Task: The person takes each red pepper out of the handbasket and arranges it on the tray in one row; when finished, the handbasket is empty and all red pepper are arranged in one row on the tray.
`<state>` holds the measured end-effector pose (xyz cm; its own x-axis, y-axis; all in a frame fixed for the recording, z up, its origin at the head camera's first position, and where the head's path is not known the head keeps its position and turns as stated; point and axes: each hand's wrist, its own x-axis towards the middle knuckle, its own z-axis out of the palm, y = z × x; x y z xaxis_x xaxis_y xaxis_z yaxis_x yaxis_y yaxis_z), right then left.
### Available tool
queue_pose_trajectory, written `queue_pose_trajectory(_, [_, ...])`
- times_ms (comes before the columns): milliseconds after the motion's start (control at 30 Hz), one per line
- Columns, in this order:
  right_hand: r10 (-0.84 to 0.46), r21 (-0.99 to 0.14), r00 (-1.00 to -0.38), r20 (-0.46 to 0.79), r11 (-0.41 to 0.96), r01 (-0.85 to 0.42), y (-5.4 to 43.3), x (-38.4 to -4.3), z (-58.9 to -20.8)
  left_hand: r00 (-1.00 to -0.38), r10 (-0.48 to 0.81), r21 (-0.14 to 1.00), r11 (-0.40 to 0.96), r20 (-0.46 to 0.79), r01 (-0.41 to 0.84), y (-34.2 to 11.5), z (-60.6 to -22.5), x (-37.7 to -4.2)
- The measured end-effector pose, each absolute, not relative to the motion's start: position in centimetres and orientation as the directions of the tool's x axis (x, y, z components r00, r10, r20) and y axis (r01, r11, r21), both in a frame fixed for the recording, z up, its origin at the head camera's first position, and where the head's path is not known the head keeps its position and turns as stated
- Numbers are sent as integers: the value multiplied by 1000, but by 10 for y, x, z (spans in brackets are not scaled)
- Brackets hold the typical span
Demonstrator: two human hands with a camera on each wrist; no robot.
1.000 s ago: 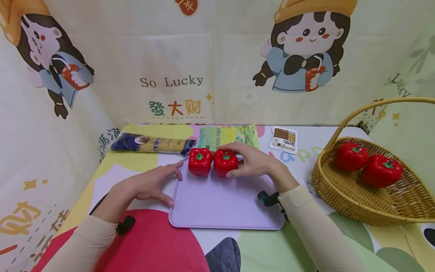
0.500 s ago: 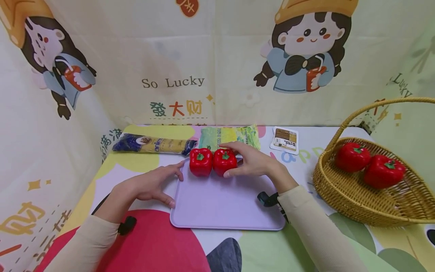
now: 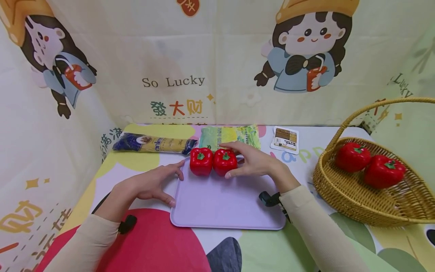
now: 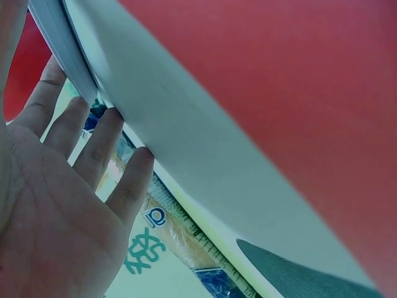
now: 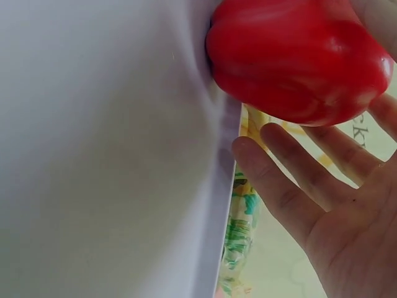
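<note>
Two red bell peppers stand side by side at the back of a pale purple tray [image 3: 224,211]. My right hand [image 3: 256,160] holds the right bell pepper [image 3: 224,163] between thumb and index finger. In the right wrist view this bell pepper [image 5: 298,59] sits at the tray rim, and the other fingers spread out below it. The left bell pepper [image 3: 201,161] is close against its neighbour. My left hand [image 3: 151,183] lies along the tray's left edge, fingers extended and thumb at the rim. The left wrist view shows its fingertips by the tray edge [image 4: 59,46].
A wicker basket [image 3: 334,189] with two more red bell peppers [image 3: 384,172] stands on the right, its handle arching high. Behind the tray lie a blue-and-yellow packet [image 3: 154,144], a green-yellow bag [image 3: 210,138] and a small white-edged packet [image 3: 285,140].
The right bell pepper has shifted slightly left toward the other one, with my right hand still at it. My left hand stays at the tray edge.
</note>
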<state>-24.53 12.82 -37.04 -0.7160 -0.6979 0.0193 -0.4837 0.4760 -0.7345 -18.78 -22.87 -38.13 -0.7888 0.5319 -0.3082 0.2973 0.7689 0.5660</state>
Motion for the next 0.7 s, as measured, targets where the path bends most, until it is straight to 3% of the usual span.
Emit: queue_pose_trajectory(700, [-705,-699,-707,48,482,-528,155,-235,-359,-792,525,536,786,-313,309,-229,-383,-188])
